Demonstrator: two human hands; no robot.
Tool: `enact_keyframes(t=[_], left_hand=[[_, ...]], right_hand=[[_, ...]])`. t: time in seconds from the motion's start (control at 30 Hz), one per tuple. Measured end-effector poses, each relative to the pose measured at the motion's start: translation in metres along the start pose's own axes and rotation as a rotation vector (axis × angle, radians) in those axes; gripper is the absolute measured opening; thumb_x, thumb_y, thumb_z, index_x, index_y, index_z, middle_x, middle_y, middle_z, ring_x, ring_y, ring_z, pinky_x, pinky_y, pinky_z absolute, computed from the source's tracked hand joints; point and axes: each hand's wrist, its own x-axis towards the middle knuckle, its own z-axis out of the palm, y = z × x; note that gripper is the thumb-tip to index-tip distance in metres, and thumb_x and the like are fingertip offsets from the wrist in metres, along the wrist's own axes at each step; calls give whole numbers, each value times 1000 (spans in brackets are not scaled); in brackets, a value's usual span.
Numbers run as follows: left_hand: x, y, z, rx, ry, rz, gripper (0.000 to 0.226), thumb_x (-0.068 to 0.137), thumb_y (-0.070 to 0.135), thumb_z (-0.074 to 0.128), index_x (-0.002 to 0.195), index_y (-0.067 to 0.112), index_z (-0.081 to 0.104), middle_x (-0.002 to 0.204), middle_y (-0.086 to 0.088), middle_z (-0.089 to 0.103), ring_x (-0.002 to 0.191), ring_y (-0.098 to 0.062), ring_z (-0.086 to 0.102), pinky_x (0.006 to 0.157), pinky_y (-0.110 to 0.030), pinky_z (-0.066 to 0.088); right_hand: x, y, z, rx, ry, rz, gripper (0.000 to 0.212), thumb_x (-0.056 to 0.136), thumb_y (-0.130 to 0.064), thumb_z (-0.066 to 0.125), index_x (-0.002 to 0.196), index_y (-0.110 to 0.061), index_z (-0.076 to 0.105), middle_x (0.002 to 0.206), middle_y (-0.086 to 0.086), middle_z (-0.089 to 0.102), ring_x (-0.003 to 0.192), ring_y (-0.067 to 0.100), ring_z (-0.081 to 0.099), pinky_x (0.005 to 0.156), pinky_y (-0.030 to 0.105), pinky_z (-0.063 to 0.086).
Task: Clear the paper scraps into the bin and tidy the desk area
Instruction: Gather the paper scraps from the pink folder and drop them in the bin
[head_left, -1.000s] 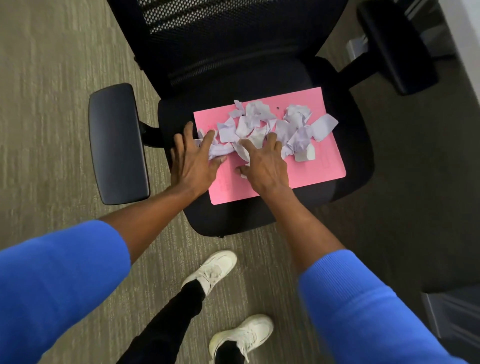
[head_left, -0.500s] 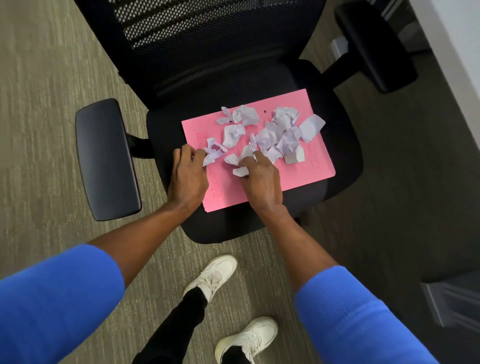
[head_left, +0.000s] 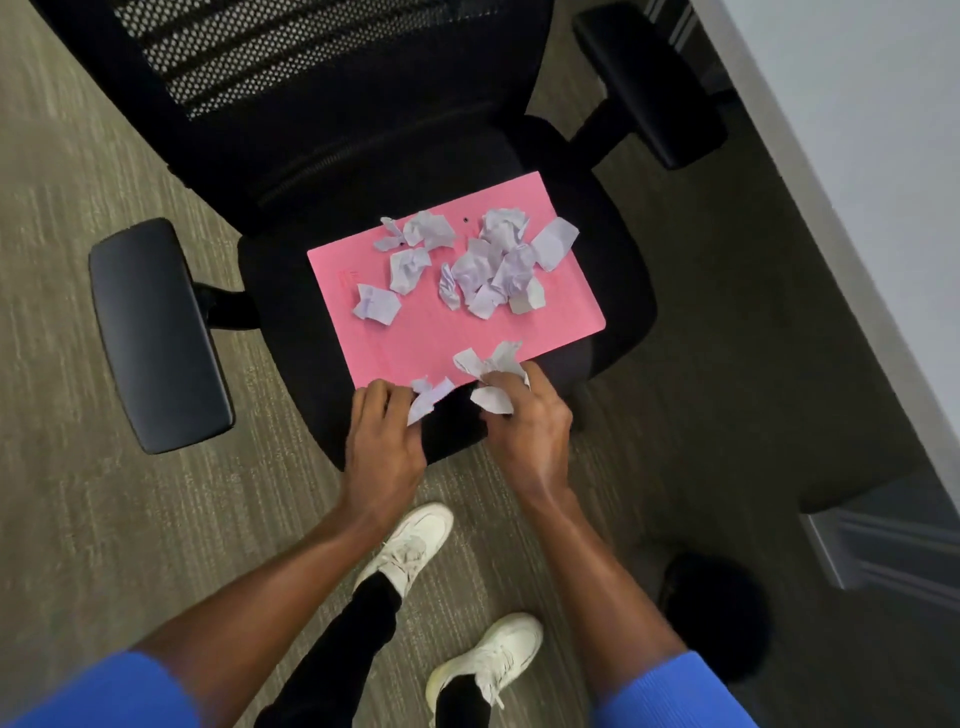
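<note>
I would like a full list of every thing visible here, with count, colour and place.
Chair: one, black, centre, on the carpet.
Armrests: two, black, either side of the seat.
Folder: one, pink, flat on the seat.
Paper scraps: many, white, crumpled, mostly on the folder.
Carpet: grey-green, all around.
Desk: one, pale grey, right edge.
Shoes: two, white, below.
Sleeves: two, blue, bottom corners.
Left hand: holding scraps at the folder's near edge.
Right hand: holding scraps beside it.

Black office chair (head_left: 467, 130), white sneakers (head_left: 410, 551), carpet (head_left: 104, 519)
</note>
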Motion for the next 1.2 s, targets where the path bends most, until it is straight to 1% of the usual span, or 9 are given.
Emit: enact_keyframes(t=[0.2, 0.37, 0.5, 0.57, 0.73, 0.77, 0.83, 0.97, 1.2], left_hand=[[-38, 37, 40, -38, -135, 174, 23, 83, -5, 53, 103, 3, 61, 103, -10, 56, 96, -27, 50, 83, -37, 45], [-69, 84, 84, -32, -287, 296, 26, 79, -10, 58, 102, 3, 62, 99, -12, 57, 94, -32, 54, 85, -36, 41], [-98, 118, 126, -43, -418, 395, 27, 85, -5, 57, 109, 3, 65, 105, -13, 61, 99, -32, 56, 89, -39, 46], [-114, 134, 152, -41, -488, 422, 23, 89, -3, 58, 110, 2, 65, 107, -14, 63, 100, -32, 58, 90, -43, 49], [-162, 168, 217, -52, -635, 418, 12, 102, 8, 62, 114, 6, 65, 110, -11, 66, 99, -17, 52, 89, -27, 42], [-171, 174, 229, -50, -696, 398, 12, 103, 10, 62, 113, 5, 67, 110, -13, 68, 100, -21, 58, 88, -31, 46], [-185, 188, 254, -24, -849, 313, 19, 104, 14, 61, 116, 2, 71, 113, -18, 73, 106, -32, 69, 90, -36, 53], [-210, 210, 303, -52, -998, 207, 39, 106, 19, 61, 140, 2, 66, 137, -22, 72, 125, -38, 70, 106, -38, 52], [-231, 225, 391, 20, -1103, 286, 42, 104, 20, 60, 145, 17, 67, 151, -13, 64, 138, -30, 63, 109, -29, 42]], right_hand=[[-74, 52, -37, 2, 124, 200, 28, 74, -9, 93, 101, -12, 83, 109, 13, 75, 87, 24, 75, 77, 28, 58], [-146, 112, -69, -34, 172, 373, 40, 67, 8, 90, 101, -12, 83, 107, 12, 76, 89, 25, 76, 82, 17, 49], [-198, 153, -92, -49, 233, 511, 35, 72, 7, 87, 100, -13, 84, 106, 10, 77, 87, 26, 76, 81, 26, 55], [-222, 175, -102, -42, 288, 560, 31, 74, 6, 87, 99, -12, 85, 102, 11, 78, 87, 25, 76, 80, 19, 50], [-278, 235, -115, -90, 402, 715, 35, 70, 4, 89, 102, -10, 85, 96, 10, 83, 86, 12, 74, 84, -2, 42], [-288, 247, -116, -96, 405, 760, 36, 72, 1, 89, 106, -12, 84, 103, 8, 83, 90, 11, 73, 89, 2, 46], [-307, 276, -117, -68, 406, 862, 34, 79, -2, 85, 110, -14, 83, 116, 10, 80, 100, 22, 77, 95, 25, 59], [-335, 329, -116, -16, 460, 1012, 14, 86, -6, 77, 97, -10, 83, 103, 18, 81, 95, 38, 77, 87, 48, 61], [-365, 402, -110, -82, 531, 995, 14, 80, 7, 80, 81, -7, 82, 83, 19, 80, 78, 38, 76, 68, 31, 43]])
